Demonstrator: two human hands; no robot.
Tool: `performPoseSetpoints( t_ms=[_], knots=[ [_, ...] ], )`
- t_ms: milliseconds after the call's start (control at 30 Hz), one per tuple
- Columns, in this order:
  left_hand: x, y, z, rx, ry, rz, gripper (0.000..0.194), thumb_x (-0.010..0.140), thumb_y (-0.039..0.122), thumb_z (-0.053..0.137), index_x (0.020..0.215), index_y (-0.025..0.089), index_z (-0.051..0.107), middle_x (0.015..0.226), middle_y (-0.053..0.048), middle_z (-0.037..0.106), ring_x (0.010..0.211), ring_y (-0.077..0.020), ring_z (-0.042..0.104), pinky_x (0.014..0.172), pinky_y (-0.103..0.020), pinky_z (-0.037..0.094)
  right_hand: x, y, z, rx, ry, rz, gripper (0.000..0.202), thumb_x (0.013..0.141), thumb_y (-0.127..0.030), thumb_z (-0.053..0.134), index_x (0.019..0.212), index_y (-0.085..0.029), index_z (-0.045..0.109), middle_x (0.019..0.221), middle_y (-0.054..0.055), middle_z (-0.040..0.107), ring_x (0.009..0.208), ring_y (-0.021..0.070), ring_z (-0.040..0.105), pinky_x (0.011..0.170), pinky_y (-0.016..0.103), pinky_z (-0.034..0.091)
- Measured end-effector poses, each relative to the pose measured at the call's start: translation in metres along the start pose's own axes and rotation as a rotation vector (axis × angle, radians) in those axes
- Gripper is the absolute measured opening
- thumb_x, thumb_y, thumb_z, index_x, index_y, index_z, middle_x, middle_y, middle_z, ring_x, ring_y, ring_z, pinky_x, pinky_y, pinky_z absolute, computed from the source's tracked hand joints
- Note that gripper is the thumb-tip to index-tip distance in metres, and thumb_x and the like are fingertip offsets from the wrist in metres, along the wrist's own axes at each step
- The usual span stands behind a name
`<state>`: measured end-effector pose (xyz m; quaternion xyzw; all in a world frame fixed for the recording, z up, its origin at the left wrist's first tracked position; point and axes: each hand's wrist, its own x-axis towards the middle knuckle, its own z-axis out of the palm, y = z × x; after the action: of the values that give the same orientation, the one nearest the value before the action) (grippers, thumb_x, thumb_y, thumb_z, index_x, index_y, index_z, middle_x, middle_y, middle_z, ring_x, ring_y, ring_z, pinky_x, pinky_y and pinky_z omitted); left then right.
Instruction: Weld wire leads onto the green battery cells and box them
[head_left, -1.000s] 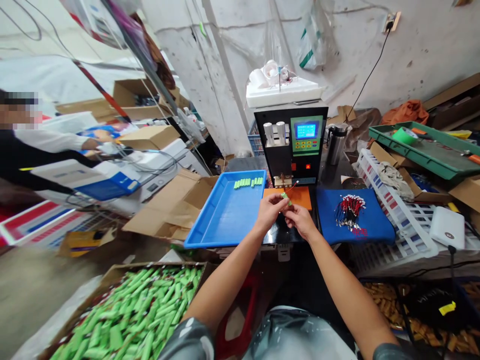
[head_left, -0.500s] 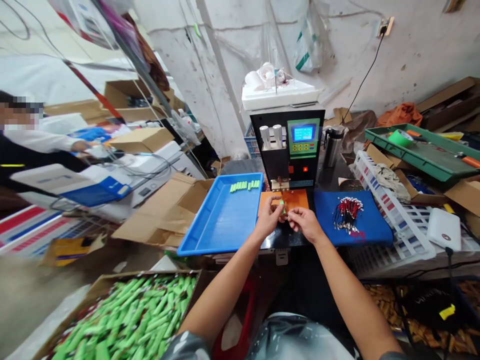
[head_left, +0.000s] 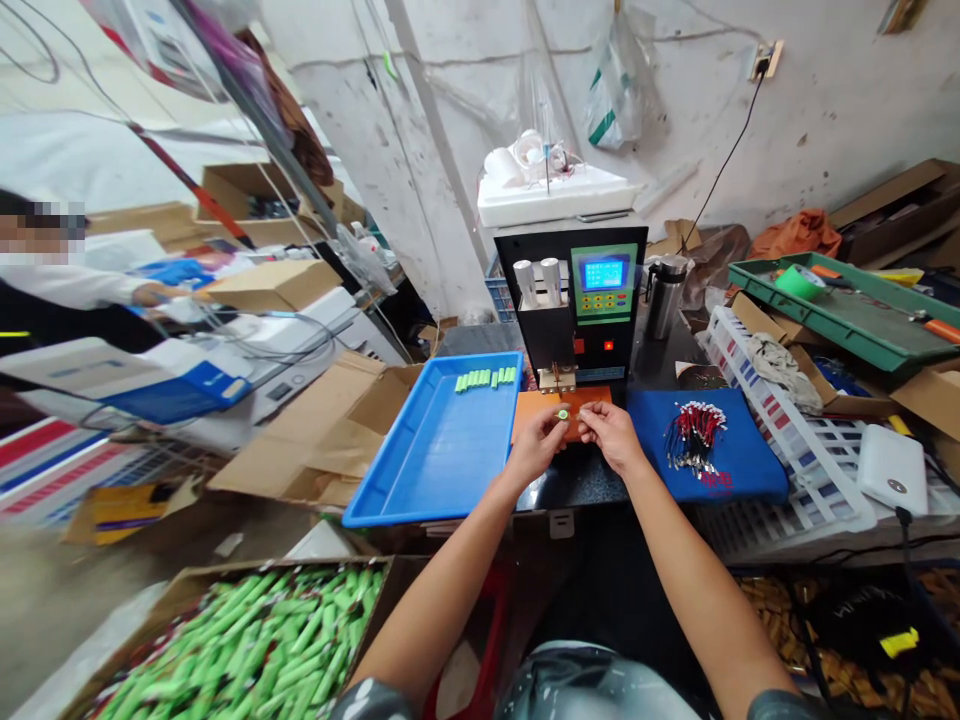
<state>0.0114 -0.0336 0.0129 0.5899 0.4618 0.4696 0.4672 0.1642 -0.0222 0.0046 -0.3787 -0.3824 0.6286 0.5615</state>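
While left grip (head_left: 536, 447) pinches green cell (head_left: 562, 414), right grip (head_left: 611, 436) unclear | black tabletop (head_left: 577, 480), orange mat (head_left: 531, 403) | scuffed wall (head_left: 705, 115)

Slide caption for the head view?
Left hand holds a green cylinder before the machine, right hand close by; blue tray at left.

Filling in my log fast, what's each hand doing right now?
Left hand: closed, holding a green cylinder.
Right hand: closed in a pinch; cannot tell what, if anything, it holds.
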Motion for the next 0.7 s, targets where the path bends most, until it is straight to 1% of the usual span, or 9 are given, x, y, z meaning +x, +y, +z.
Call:
performPoseSetpoints(
  t_ms=[100,133,167,300,433,567,700],
  knots=[
    [0.007,-0.003,-0.003,0.200,0.059,0.142,0.025,0.081,0.038,0.066,0.088,0.015,0.071,0.068,-0.001,0.056,0.058,-0.0112,0.048,0.055,-0.022,0.039,0.007,0.003,0.000,-0.062,0.025,-0.021,0.043,0.061,-0.048,0.080,0.083,-0.015,0.062,0.060,-0.001,0.060,0.050,0.0101,0.054,0.047,0.020,0.045],
    [0.009,-0.005,-0.004,0.231,0.065,0.167,0.023,0.081,0.037,0.066,0.082,0.015,0.072,0.070,-0.001,0.056,0.059,-0.0111,0.048,0.055,-0.022,0.038,0.009,0.003,0.000,-0.076,0.031,-0.024,0.043,0.062,-0.048,0.079,0.083,-0.015,0.061,0.059,-0.001,0.059,0.049,0.0100,0.054,0.046,0.020,0.045],
    [0.012,-0.007,-0.005,0.242,0.061,0.166,0.022,0.081,0.036,0.066,0.081,0.015,0.072,0.070,-0.002,0.057,0.059,-0.0111,0.048,0.055,-0.022,0.037,0.010,0.003,0.001,-0.089,0.036,-0.026,0.043,0.062,-0.049,0.078,0.083,-0.015,0.061,0.059,-0.002,0.059,0.048,0.0097,0.053,0.046,0.020,0.044],
    [0.024,-0.020,-0.008,0.217,0.033,0.077,0.026,0.082,0.037,0.066,0.089,0.014,0.073,0.071,-0.003,0.064,0.058,-0.0123,0.052,0.054,-0.022,0.037,0.017,0.002,0.007,-0.157,0.048,-0.036,0.041,0.063,-0.049,0.075,0.079,-0.015,0.059,0.058,-0.002,0.058,0.045,0.0083,0.049,0.043,0.019,0.040],
    [0.030,-0.032,-0.007,0.194,0.053,0.092,0.027,0.082,0.038,0.067,0.095,0.015,0.074,0.079,-0.005,0.069,0.066,-0.0154,0.058,0.061,-0.023,0.043,0.024,0.000,0.014,-0.230,0.046,-0.056,0.037,0.066,-0.050,0.071,0.074,-0.016,0.058,0.055,-0.002,0.056,0.043,0.0077,0.045,0.041,0.020,0.035],
    [0.030,-0.035,-0.007,0.180,0.103,0.077,0.029,0.079,0.039,0.070,0.097,0.016,0.074,0.078,-0.004,0.069,0.069,-0.0166,0.059,0.066,-0.024,0.046,0.028,0.001,0.017,-0.266,0.041,-0.084,0.036,0.069,-0.050,0.069,0.071,-0.017,0.057,0.053,-0.003,0.052,0.042,0.0083,0.042,0.041,0.021,0.032],
    [0.029,-0.034,-0.008,0.185,0.118,0.069,0.030,0.079,0.038,0.070,0.100,0.017,0.074,0.079,-0.003,0.069,0.069,-0.0168,0.058,0.066,-0.025,0.045,0.031,0.005,0.016,-0.348,0.027,-0.117,0.033,0.074,-0.051,0.065,0.071,-0.019,0.056,0.054,-0.002,0.051,0.043,0.0101,0.043,0.042,0.022,0.034]
  ],
)
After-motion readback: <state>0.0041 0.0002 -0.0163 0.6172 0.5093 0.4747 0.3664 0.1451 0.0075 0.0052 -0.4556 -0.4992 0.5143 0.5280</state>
